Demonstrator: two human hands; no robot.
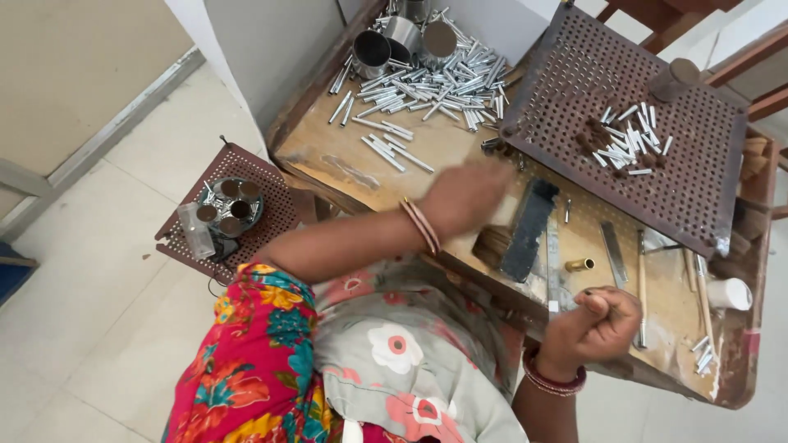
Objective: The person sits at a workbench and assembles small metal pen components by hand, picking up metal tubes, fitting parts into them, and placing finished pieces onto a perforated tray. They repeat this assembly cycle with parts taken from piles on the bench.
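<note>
Left hand (pixel 464 197) blurred over the wooden workbench (pixel 345 156), grip impossible to tell, near scattered silver metal tubes (pixel 435 82), right hand (pixel 597 324) curled closed in a fist at the bench's near edge, small brass tube (pixel 579 265) just beyond it, perforated tray (pixel 706 189) far right

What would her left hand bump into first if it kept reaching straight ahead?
Probably the loose silver metal tubes on the wooden worktable; the blurred left hand points toward them, though depth is unclear.
</note>
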